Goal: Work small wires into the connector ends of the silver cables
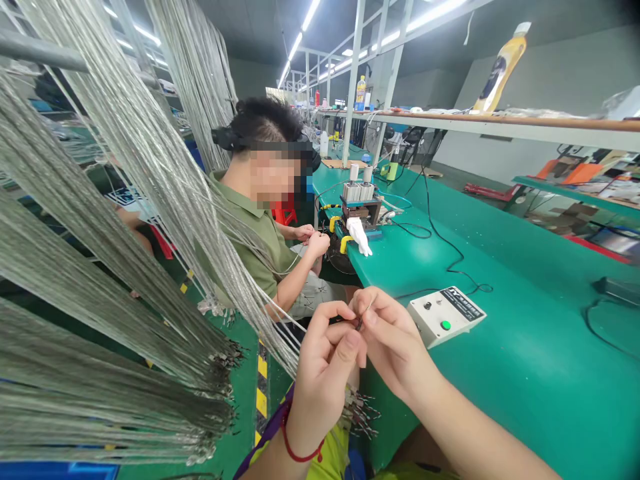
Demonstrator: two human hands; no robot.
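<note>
My left hand [330, 363] and my right hand [393, 337] meet in front of me, both closed in a pinch. Between their fingertips is a thin wire end [369, 307], small and partly covered by the fingers. A bundle of silvery cables [273, 317] runs from the upper left down behind my left hand. Under my wrists, loose cable ends [363, 410] with dark and reddish tips lie over my lap. To the right of my right hand, a white control box [447, 317] with a green button rests on the green table [525, 373].
A co-worker [260, 240] sits ahead on the left, hands together. More cable bundles [125, 360] hang at left. On the table are a small press [360, 200], a white glove [359, 235] and black cords. A shelf [550, 125] holding a yellow bottle [503, 70] spans the right.
</note>
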